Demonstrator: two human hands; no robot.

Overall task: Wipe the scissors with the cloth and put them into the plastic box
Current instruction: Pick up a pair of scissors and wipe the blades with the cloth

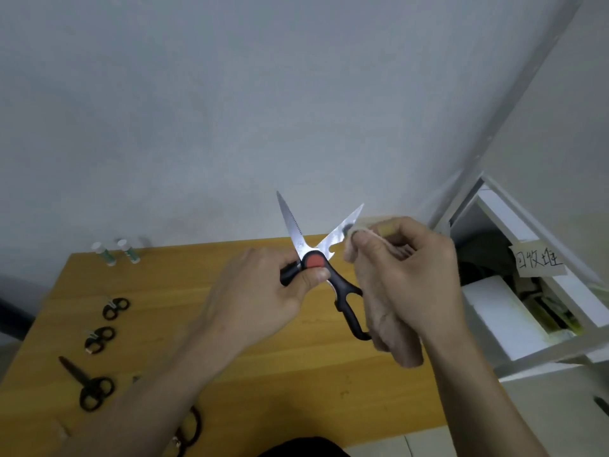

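Note:
Black-handled kitchen scissors (pixel 342 291) with a red pivot are held above the wooden table (pixel 329 390), blades spread apart and pointing up. My left hand (pixel 260 298) grips one handle near the pivot, thumb just under the red disc. My right hand (pixel 408 275) pinches a beige cloth (pixel 392 331) against the right blade; the rest of the cloth hangs down over the lower handle loop. No plastic box is visible in this view.
Several smaller black scissors (pixel 90 385) lie along the table's left side, one pair (pixel 188 430) partly under my left forearm. Two small white tubes (pixel 128 252) lie at the far left corner. A white shelf (pixel 514 311) with a handwritten label (pixel 537 262) stands to the right.

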